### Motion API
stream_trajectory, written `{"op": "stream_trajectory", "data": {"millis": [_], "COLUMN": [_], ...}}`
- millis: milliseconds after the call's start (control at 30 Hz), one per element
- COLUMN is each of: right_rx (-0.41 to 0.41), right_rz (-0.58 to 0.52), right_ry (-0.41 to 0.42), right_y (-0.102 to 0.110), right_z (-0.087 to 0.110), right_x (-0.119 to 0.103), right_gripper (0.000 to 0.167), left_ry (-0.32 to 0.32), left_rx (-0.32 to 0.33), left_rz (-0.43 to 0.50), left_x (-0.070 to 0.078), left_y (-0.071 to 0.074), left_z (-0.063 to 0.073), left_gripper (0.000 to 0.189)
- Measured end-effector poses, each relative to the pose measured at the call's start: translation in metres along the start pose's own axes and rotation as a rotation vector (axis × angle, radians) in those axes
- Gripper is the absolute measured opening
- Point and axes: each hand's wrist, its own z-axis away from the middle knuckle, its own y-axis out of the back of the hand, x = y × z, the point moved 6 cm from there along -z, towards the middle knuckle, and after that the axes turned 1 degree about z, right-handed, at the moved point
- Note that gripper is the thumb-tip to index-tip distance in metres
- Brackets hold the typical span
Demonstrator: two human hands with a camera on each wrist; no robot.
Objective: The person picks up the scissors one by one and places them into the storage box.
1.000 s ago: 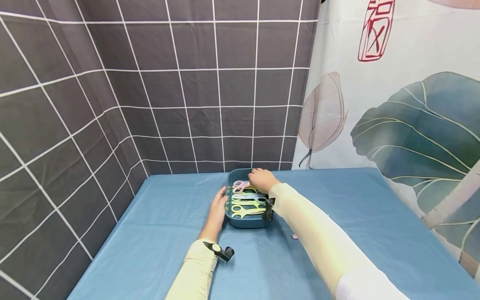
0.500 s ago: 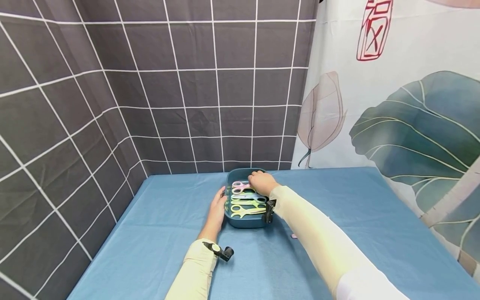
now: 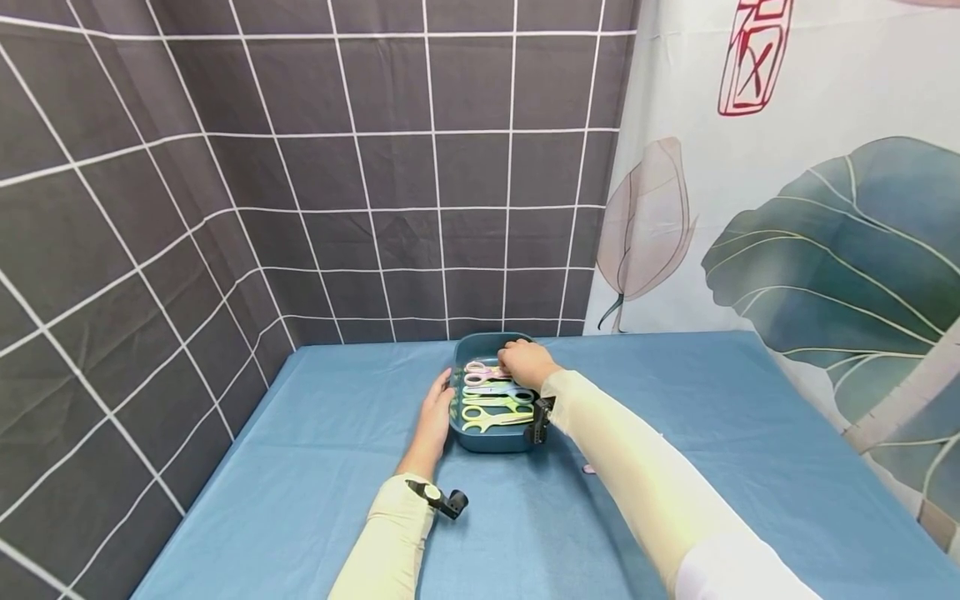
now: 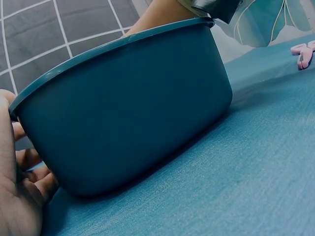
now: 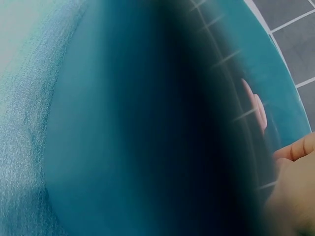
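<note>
A blue plastic basin (image 3: 495, 444) stands on the cloth-covered table with several toy-sized scissors laid side by side in it. My left hand (image 3: 432, 423) holds its left side, fingers against the outer wall and thumb near the rim in the left wrist view. My right hand (image 3: 527, 364) reaches over the right rim, fingers curled at the far end of the pink scissors (image 3: 492, 374); its fingertips are hidden. Pale blue scissors (image 3: 487, 389) and yellow-green scissors (image 3: 497, 421) lie nearer the front. The right wrist view shows mostly the basin's blurred outer wall (image 5: 88, 147).
Behind the basin rises a dark grid-patterned curtain (image 3: 390, 242). A white curtain with leaf prints (image 3: 652, 208) hangs at right. On the blue tablecloth (image 3: 300, 500), pink scissor handles (image 4: 304, 55) lie right of the basin, partly behind my right arm in the head view.
The pink scissors shift slightly left and toward the front inside the basin, with my right hand at their end. My left hand keeps its place at the basin's side.
</note>
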Motion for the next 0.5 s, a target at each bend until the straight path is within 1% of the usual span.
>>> {"op": "stream_trajectory", "data": {"millis": [133, 200, 267, 333, 400, 467, 500], "right_rx": [-0.002, 0.007, 0.032, 0.077, 0.141, 0.216, 0.254], "right_rz": [-0.006, -0.028, -0.073, -0.145, -0.235, -0.333, -0.372], "right_ry": [-0.001, 0.002, 0.015, 0.034, 0.051, 0.049, 0.035], "right_y": [-0.001, -0.001, 0.000, 0.004, 0.010, 0.019, 0.023], "right_z": [0.001, 0.002, 0.004, 0.007, 0.011, 0.017, 0.021], "right_x": [0.003, 0.004, 0.005, 0.006, 0.009, 0.014, 0.018], "right_gripper": [0.012, 0.012, 0.012, 0.013, 0.015, 0.018, 0.019], "left_ry": [0.005, 0.003, 0.001, 0.003, 0.001, 0.001, 0.001], "left_rx": [-0.007, -0.010, -0.011, -0.007, -0.002, 0.007, 0.010], "left_rz": [0.010, 0.016, 0.020, 0.023, 0.013, 0.005, 0.003], "left_x": [0.000, 0.000, 0.000, 0.000, -0.001, -0.001, -0.001], "left_y": [-0.002, -0.002, -0.003, -0.002, -0.001, 0.000, 0.001], "left_z": [0.000, 0.000, 0.000, 0.000, 0.000, 0.000, 0.000], "left_gripper": [0.051, 0.051, 0.051, 0.051, 0.051, 0.051, 0.051]}}
